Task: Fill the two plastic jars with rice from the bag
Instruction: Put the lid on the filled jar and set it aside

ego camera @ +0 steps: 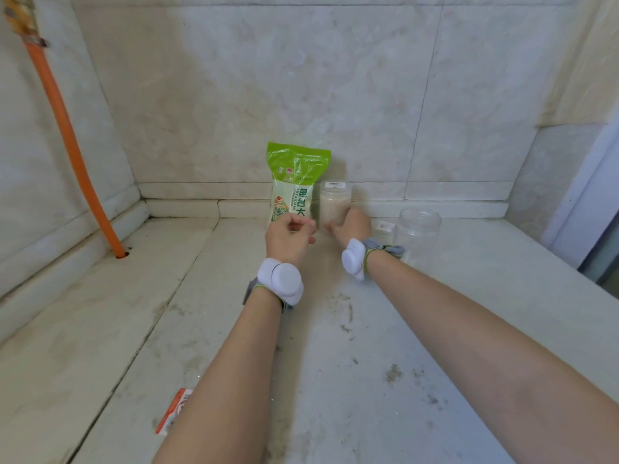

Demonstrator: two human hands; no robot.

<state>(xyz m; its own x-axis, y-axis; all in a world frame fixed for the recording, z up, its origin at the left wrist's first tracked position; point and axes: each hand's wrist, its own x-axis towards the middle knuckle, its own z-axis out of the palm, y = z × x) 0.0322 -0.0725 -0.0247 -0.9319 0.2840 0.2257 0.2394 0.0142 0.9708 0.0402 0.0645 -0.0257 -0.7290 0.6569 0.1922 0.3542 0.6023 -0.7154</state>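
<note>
Your left hand (288,233) is curled loosely with the fingertips close together, right in front of the bottom of the rice bag (294,182); you cannot tell if it pinches the bag or only touches it. The bag stands upright, green on top with pale rice showing lower down. Just to the right of that hand stands the filled jar (334,204), with rice up to near its top and a small label on its lid. Your right hand (351,226) wraps around the lower part of this jar. To the right of that hand stands the empty jar (418,231), clear and with nothing in it. A small white thing between them is too blurry to tell.

All of this sits on a pale stone counter (335,346) with dark smudges, pushed back near the tiled wall (268,95). Far to the left of your hands an orange hose (72,149) runs down into a hole in the counter. A red and white packet (174,410) lies close to you, under your left arm. The counter in front of your hands is bare.
</note>
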